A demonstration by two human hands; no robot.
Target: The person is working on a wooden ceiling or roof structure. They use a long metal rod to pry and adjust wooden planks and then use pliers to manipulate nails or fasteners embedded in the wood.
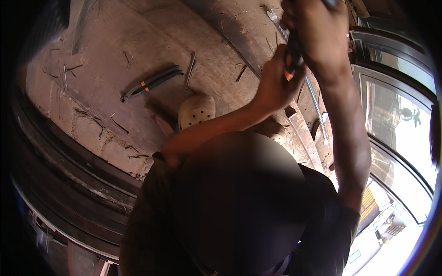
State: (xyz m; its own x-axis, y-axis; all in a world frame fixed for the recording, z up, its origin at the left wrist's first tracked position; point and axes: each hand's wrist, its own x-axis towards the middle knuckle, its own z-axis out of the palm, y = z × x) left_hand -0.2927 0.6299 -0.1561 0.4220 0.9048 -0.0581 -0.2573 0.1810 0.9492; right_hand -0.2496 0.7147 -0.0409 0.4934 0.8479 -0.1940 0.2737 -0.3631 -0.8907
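My left hand (271, 87) and my right hand (317, 32) are both raised to the top right of the view. Between them is a black tool with orange marks on its handles (291, 60). The right hand is closed around its upper part, and the left hand grips it from below with the thumb up. The tool sits against a ribbed steel bar (317, 108) that runs diagonally along the rough concrete surface (115, 41). The tool's jaws are hidden behind the right hand.
A second black-and-orange long-handled tool (152, 82) lies on the concrete beside a short metal rod (190, 69). A cream perforated helmet-like shell (197, 110) is below them. Bits of wire are scattered about. Dark-framed windows (396, 115) stand at the right. A head and a dark shirt (152, 230) fill the lower middle.
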